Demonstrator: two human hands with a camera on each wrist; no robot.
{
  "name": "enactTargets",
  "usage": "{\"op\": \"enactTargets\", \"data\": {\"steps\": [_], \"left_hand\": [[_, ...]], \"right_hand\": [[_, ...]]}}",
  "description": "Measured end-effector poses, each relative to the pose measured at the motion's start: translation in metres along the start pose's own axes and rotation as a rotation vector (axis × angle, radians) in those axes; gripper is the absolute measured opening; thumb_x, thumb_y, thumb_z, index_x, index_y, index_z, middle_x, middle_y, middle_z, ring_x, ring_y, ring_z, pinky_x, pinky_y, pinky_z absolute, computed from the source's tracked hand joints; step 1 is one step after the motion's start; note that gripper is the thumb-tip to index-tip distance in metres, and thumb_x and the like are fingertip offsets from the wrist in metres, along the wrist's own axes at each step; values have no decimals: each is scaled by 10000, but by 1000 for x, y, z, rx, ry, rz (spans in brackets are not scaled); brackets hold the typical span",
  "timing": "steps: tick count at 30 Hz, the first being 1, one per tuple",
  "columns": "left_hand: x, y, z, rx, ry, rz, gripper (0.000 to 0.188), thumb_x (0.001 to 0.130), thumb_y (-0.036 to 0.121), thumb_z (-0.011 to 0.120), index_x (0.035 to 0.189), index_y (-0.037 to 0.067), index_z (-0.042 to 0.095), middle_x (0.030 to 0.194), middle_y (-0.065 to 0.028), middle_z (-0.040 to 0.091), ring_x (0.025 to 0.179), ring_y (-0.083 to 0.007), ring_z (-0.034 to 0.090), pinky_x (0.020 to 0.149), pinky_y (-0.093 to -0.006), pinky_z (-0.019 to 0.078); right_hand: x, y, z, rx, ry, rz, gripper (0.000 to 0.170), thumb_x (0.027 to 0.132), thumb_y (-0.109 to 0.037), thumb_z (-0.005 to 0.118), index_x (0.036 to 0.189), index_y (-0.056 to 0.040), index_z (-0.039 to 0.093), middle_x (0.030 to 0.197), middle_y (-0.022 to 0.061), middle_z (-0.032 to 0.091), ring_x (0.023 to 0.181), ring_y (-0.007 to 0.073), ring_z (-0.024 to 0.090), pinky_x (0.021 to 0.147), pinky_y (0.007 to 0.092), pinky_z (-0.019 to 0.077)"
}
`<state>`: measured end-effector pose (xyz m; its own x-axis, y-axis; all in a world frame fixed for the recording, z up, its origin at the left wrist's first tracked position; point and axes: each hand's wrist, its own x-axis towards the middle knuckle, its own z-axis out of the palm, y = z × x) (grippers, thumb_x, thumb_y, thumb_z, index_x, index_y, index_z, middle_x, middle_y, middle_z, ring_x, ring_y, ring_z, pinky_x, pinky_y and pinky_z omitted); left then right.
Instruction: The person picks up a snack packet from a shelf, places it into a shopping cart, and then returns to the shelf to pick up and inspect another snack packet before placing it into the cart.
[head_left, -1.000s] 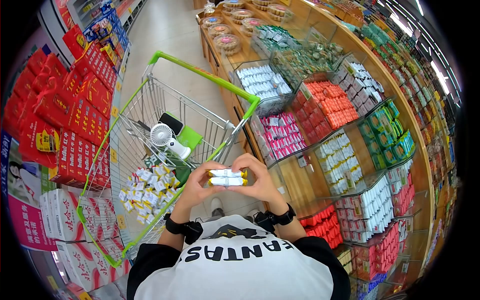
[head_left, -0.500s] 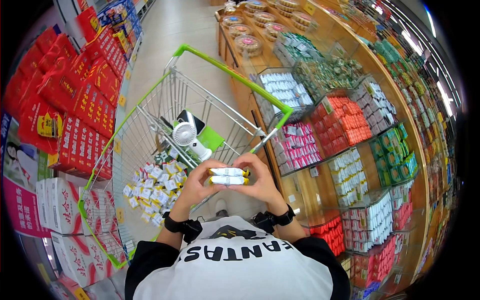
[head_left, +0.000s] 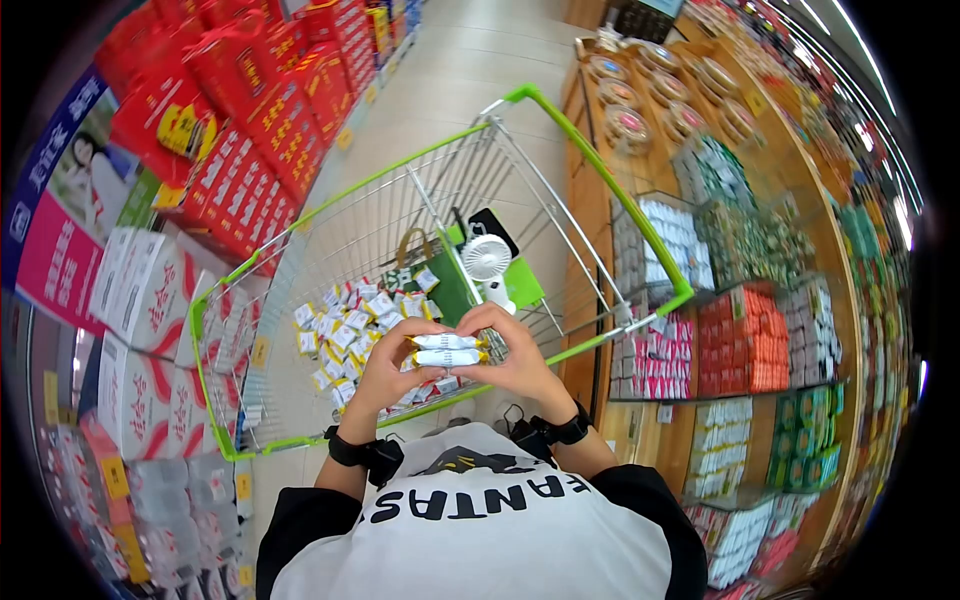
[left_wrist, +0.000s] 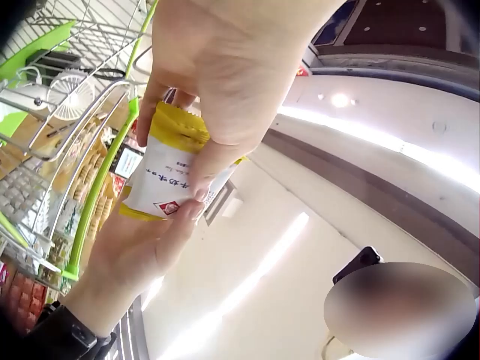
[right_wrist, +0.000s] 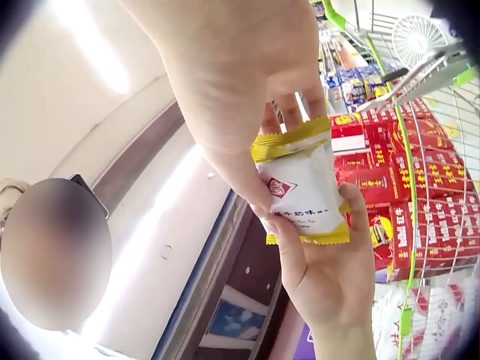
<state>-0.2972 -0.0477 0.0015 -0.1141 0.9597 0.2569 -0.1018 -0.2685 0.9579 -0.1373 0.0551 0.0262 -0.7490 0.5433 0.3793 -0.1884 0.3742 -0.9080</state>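
Observation:
Two small white-and-yellow snack packets (head_left: 446, 350), one beside the other, are held between both hands in front of the chest. My left hand (head_left: 392, 362) grips their left ends, thumb on the near side and fingers on the far side. Their right ends are pinched the same way by my right hand (head_left: 515, 358). In the left wrist view a packet (left_wrist: 161, 180) shows its printed white face and yellow crimped ends, with both thumbs against it. Below and beyond the hands, a pile of similar packets (head_left: 345, 325) lies in the green-rimmed shopping cart (head_left: 360, 190).
A white handheld fan (head_left: 486, 257), a dark phone (head_left: 497, 229) and a green bag (head_left: 455, 293) are at the cart's raised section. Red gift boxes (head_left: 235, 195) and white cartons (head_left: 150, 400) line the left. Wooden shelving (head_left: 640, 425) with bins of wrapped snacks stands right.
The head view has turned left, so the cart, fan and shelves appear farther right and the packet pile sits closer behind the hands. Both hands keep holding the packets.

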Motion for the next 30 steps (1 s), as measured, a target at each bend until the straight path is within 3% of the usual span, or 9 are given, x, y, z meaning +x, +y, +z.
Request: {"op": "enactTargets", "data": {"steps": [19, 21, 30], "left_hand": [[-44, 10, 2, 93, 539, -45, 441, 680, 57, 686, 1071, 21, 485, 1028, -69, 514, 963, -146, 495, 850, -278, 381], [-48, 9, 4, 109, 578, -63, 441, 683, 61, 685, 1074, 21, 484, 1026, -68, 513, 962, -145, 493, 848, -274, 380], [-56, 2, 8, 96, 677, -128, 443, 696, 62, 675, 1088, 14, 474, 1045, -68, 510, 972, -140, 487, 847, -275, 383]], "right_hand": [[55, 19, 26, 95, -448, -52, 342, 599, -55, 742, 866, -33, 530, 893, 76, 537, 868, 188, 524, 776, 284, 411], [57, 21, 27, 102, -469, 12, 333, 616, -55, 734, 880, -28, 532, 897, 76, 537, 859, 175, 525, 764, 274, 417], [65, 28, 30, 70, -587, -20, 312, 638, -74, 718, 888, -36, 535, 898, 56, 552, 811, 153, 516, 688, 251, 414]]}}
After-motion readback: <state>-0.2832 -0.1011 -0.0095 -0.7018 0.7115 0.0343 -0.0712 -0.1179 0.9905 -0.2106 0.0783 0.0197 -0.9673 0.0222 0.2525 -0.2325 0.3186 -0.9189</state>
